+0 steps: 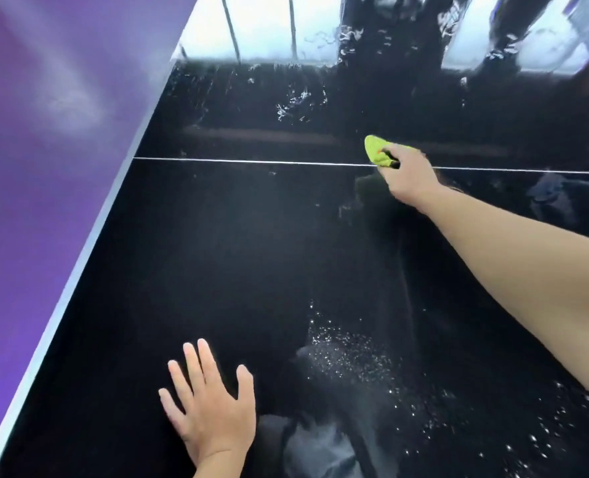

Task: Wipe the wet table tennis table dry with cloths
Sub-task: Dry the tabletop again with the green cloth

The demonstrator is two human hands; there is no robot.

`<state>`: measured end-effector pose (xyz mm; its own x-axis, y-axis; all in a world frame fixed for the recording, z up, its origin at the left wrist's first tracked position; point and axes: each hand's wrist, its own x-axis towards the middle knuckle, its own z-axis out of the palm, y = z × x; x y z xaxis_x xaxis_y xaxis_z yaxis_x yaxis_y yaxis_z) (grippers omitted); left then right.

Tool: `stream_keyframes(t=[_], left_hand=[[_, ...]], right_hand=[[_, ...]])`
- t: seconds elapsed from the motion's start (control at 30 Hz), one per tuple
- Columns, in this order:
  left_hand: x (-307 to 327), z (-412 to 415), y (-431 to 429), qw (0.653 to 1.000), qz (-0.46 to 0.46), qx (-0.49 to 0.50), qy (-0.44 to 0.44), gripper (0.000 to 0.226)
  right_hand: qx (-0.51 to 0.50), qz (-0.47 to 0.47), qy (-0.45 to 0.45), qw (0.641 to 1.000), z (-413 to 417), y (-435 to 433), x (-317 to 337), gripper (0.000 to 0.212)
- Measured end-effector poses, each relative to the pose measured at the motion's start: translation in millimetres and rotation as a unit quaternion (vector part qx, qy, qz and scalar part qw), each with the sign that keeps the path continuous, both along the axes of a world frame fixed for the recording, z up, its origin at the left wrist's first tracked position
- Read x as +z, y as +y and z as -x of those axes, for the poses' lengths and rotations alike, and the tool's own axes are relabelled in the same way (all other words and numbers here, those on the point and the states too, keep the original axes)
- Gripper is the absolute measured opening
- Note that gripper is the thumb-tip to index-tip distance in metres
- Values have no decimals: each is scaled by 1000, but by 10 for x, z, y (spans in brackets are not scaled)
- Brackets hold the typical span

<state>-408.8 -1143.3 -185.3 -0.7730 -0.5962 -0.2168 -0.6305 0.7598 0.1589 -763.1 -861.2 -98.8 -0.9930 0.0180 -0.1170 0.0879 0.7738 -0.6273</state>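
Note:
The black table tennis table [217,243] fills the view, glossy and reflective, with a thin white line [251,161] running across it. Water droplets [348,346] speckle the near right part, and wet streaks [293,105] lie beyond the line. My right hand [408,177] reaches far out and grips a bunched yellow-green cloth [376,150] down on the table at the white line. My left hand [207,405] lies flat on the near table surface with its fingers spread.
The table's pale left edge [79,257] runs diagonally from bottom left to the top. Beyond it lies a purple floor [38,132]. Bright window reflections [262,25] shine on the far part of the table.

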Motion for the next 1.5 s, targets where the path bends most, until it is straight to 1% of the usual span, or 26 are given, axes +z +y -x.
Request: stream_keyframes(t=[0.07,0.1,0.17,0.23,0.3,0.37,0.43,0.53,0.6,0.8,0.9,0.97,1.0,1.07,1.13,1.17,1.27,1.33,1.4,1.43,1.47,1.5], left_hand=[[-59,-25,10,1000,19,-6,4,83],[-64,-25,3,1000,21,-8,8,82],[-77,10,0,999,24,-6,26,82],[-93,3,16,999,26,-1,21,81],[-91,-6,28,999,27,-4,16,81],[-84,-18,19,999,29,-8,13,80],[-66,-7,26,1000,25,-11,5,80],[-35,-10,54,1000,21,-10,12,80],[14,-5,37,1000,15,-14,13,81],[74,10,18,999,-7,-26,-19,78],[166,9,-52,997,-59,-39,-29,78],[283,-38,-216,990,-116,-76,-32,76],[353,-100,-329,985,-139,-104,-22,72],[485,-324,-599,974,-175,-138,37,59],[587,-673,-868,965,-215,-118,92,50],[616,-878,-996,961,-234,-102,106,48],[601,-1492,-1358,958,-243,-93,117,44],[552,-1856,-1548,961,-232,-94,119,43],[512,-2160,-1667,960,-235,-87,124,42],[500,-2281,-1699,959,-238,-83,127,42],[496,-2385,-1715,958,-242,-78,129,41],[498,-2463,-1723,956,-250,-70,133,41]], right_hand=[[88,-123,-89,984,74,27,-259,43],[115,-179,-102,972,82,25,-357,50],[139,-252,-64,956,106,-4,-519,59],[133,-263,-35,955,86,-66,-607,60],[138,-237,-42,961,11,-120,-676,55],[202,-202,-62,956,-246,-179,-671,51],[273,-171,-62,945,-669,-289,-625,49],[337,-141,-70,928,-1436,-509,-559,56],[348,-120,-78,927,-1920,-619,-534,60],[274,-95,-106,951,-3395,-905,-509,47],[260,-77,-125,954,-4160,-1080,-450,48],[253,-77,-141,954,-4625,-1198,-426,48],[251,-79,-150,953,-4852,-1266,-413,48],[253,-79,-173,949,-5279,-1430,-373,48],[256,-71,-195,944,-5674,-1624,-323,51],[257,-65,-204,942,-5859,-1721,-302,55],[263,-38,-227,937,-6325,-1997,-279,61],[254,-9,-249,934,-6526,-2164,-253,58],[214,40,-284,934,-6585,-2322,-98,51],[185,77,-318,927,-6568,-2380,21,48],[156,125,-360,911,-6535,-2420,166,46],[121,193,-404,886,-6487,-2440,294,44]])
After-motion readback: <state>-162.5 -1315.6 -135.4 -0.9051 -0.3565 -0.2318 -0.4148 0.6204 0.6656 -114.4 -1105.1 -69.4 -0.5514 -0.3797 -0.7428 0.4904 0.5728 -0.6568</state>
